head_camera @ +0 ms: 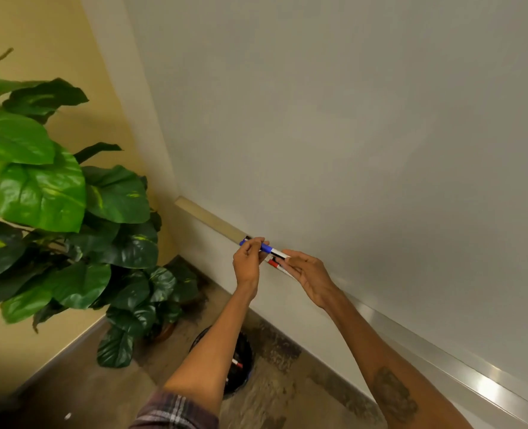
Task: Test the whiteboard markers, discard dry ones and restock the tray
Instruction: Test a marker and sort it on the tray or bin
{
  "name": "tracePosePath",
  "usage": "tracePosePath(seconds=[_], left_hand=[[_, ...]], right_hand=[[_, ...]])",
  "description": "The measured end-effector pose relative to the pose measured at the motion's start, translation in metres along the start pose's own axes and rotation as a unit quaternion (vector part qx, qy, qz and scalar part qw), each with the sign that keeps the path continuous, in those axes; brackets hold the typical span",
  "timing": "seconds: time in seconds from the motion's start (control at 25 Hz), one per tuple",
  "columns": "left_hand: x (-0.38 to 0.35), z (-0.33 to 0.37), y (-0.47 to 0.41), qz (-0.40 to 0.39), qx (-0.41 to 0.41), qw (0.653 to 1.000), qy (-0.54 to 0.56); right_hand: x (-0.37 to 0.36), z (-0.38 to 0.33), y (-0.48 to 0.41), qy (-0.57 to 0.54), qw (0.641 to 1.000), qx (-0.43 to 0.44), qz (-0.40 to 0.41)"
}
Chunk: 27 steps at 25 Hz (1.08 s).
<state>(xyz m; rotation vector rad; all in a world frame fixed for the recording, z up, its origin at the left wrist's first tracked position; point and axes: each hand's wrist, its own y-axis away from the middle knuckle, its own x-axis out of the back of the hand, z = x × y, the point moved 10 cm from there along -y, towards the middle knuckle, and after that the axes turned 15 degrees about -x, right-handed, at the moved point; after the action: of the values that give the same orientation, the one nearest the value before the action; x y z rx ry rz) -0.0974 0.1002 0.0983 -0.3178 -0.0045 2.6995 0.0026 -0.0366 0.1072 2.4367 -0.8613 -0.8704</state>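
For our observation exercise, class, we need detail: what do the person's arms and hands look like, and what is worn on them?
The left hand and the right hand are bare, with no gloves. A plaid sleeve, dark with pale lines, ends near the left elbow. The right forearm is uncovered and bears a dark tattoo. No watch shows at either wrist.

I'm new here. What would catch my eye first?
Two bare hands meet at the bottom edge of a big blank whiteboard: the left hand grips the blue marker by its cap end, the right hand holds its white barrel. A large leafy plant fills the left side, and a dark bin sits on the floor below the arms.
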Motion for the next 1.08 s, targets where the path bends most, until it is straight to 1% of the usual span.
tracePosePath(seconds=[0.12,0.24,0.32,0.4,0.52,0.72,0.76,0.84,0.92,1.0,1.08], left_hand=[[0.046,-0.039,0.004,0.004,0.055,0.996,-0.07],[0.094,-0.088,0.015,-0.007,0.143,0.981,-0.13],[0.123,-0.111,0.022,-0.011,0.178,0.969,-0.171],[0.146,-0.12,0.029,-0.015,0.192,0.959,-0.208],[0.164,-0.122,0.037,-0.022,0.201,0.953,-0.224],[0.188,-0.139,0.044,-0.036,0.233,0.942,-0.239],[0.19,-0.141,0.046,-0.036,0.238,0.941,-0.238],[0.195,-0.143,0.048,-0.037,0.244,0.941,-0.231],[0.199,-0.143,0.05,-0.038,0.25,0.941,-0.226],[0.206,-0.143,0.05,-0.029,0.254,0.94,-0.225],[0.208,-0.141,0.049,-0.021,0.256,0.94,-0.226]], right_hand=[[-0.004,0.046,-0.026,0.016,0.998,-0.055,0.002],[0.003,0.099,-0.046,0.082,0.988,-0.111,0.064],[0.014,0.135,-0.058,0.141,0.972,-0.144,0.123],[0.023,0.162,-0.07,0.218,0.948,-0.157,0.169],[0.025,0.175,-0.076,0.361,0.896,-0.141,0.216],[0.004,0.197,-0.092,0.502,0.829,-0.13,0.211],[0.001,0.203,-0.094,0.508,0.825,-0.133,0.209],[-0.007,0.216,-0.105,0.504,0.831,-0.14,0.189],[-0.009,0.237,-0.131,0.507,0.838,-0.146,0.138],[0.007,0.263,-0.165,0.484,0.853,-0.153,0.117],[0.01,0.258,-0.167,0.453,0.872,-0.142,0.121]])
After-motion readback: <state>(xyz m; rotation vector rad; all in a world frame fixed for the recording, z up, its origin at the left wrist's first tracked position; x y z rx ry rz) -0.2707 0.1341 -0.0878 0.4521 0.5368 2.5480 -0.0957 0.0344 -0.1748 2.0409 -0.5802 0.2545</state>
